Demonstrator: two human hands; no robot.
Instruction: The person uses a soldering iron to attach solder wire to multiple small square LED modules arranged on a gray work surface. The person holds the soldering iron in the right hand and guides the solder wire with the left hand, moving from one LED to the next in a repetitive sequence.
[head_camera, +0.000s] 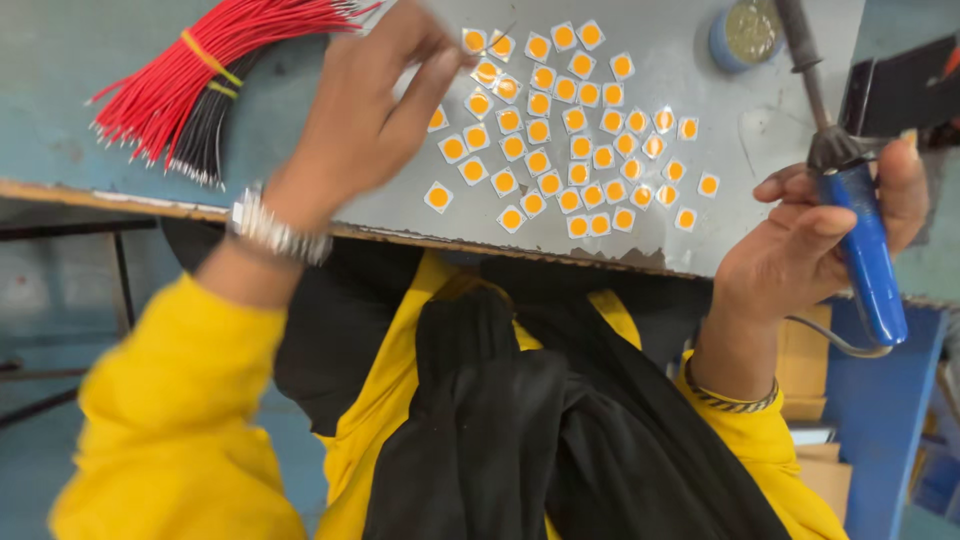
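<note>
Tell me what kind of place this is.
Probably a small electronics assembly bench: the right hand holds a blue-handled soldering iron, beside many small white square chips with orange centres and a bundle of red wires.

Bright, even light, soft shadows — the left hand (365, 110) smeared by motion blur, tabletop sharp.

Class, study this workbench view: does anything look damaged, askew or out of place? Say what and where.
The near edge of the grey worktop looks chipped and ragged, just below the square LED chips. Those chips lie loosely, many tilted rather than in rows. The right hand grips a blue-handled soldering iron; the left hand reaches over the chips.
</note>
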